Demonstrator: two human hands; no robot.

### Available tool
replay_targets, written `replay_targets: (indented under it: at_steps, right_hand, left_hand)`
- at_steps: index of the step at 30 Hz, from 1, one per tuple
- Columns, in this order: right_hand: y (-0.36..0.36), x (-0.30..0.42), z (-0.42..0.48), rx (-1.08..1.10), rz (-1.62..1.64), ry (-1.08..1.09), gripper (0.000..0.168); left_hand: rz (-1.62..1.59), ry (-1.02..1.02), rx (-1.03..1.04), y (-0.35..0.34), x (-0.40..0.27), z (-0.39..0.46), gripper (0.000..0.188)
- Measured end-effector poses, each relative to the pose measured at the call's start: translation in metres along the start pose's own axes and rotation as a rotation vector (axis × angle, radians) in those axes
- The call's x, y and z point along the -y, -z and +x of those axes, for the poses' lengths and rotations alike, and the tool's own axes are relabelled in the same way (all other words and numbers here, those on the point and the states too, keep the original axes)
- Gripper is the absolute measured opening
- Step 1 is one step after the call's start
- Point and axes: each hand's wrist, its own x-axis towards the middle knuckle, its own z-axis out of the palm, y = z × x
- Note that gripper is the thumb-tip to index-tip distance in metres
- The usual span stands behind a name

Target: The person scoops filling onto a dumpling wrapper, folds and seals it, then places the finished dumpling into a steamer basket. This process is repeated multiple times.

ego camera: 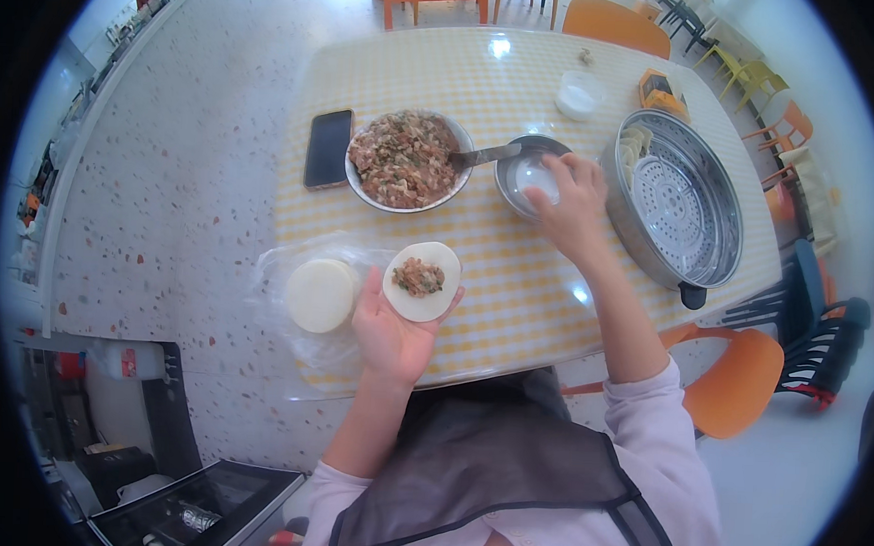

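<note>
On the open palm of my left hand (395,347) lies a round dumpling wrapper (448,277), with a small mound of meat filling (418,277) at its middle. My right hand (575,205) is over a metal bowl (510,197) that seems to hold water. Its thumb and fingers are apart, the tips at or inside the bowl; whether they touch the water, I cannot tell. A larger bowl (407,210) is heaped with minced filling (401,156). From it a flat metal utensil (488,155) reaches across to the metal bowl's rim. Left of my left hand sits a stack of wrappers (321,296) on clear plastic (274,274).
At the right stands a metal steamer (674,202) with several dumplings (635,144) along its far left side. A phone (329,150) lies beside the filling bowl. Farther back are a white tub (579,94) and an orange package (660,91). An orange chair (736,384) stands near my right elbow.
</note>
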Motion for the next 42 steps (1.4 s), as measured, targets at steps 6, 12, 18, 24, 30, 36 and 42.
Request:
replay_targets:
  at_steps: [6, 12, 18, 24, 30, 36, 42]
  right_hand:
    - [0.004, -0.036, -0.017, 0.008, -0.242, 0.119, 0.042]
    - [0.032, -0.018, -0.015, 0.057, 0.277, 0.091, 0.048]
    - [0.054, 0.042, -0.038, 0.021, 0.414, 0.426, 0.053]
    - [0.050, 0.044, -0.060, -0.009, 0.284, 0.450, 0.053]
    - [0.056, 0.057, -0.087, 0.084, 0.352, 0.472, 0.056]
    - [0.050, 0.047, -0.060, 0.004, 0.276, 0.325, 0.056]
    - [0.041, 0.053, -0.054, -0.002, 0.271, 0.338, 0.056]
  left_hand:
    - [-0.041, 0.083, 0.051, 0.001, 0.018, 0.007, 0.045]
    - [-0.022, 0.111, 0.088, -0.007, 0.022, 0.006, 0.042]
    - [-0.037, 0.134, 0.175, -0.012, 0.026, 0.004, 0.040]
    - [-0.136, 0.066, 0.201, -0.015, 0.025, 0.003, 0.041]
    - [-0.131, -0.015, 0.172, -0.019, 0.027, 0.007, 0.042]
    - [-0.106, 0.003, 0.209, -0.017, 0.032, 0.008, 0.042]
    - [-0.098, 0.058, 0.176, -0.020, 0.036, 0.004, 0.046]
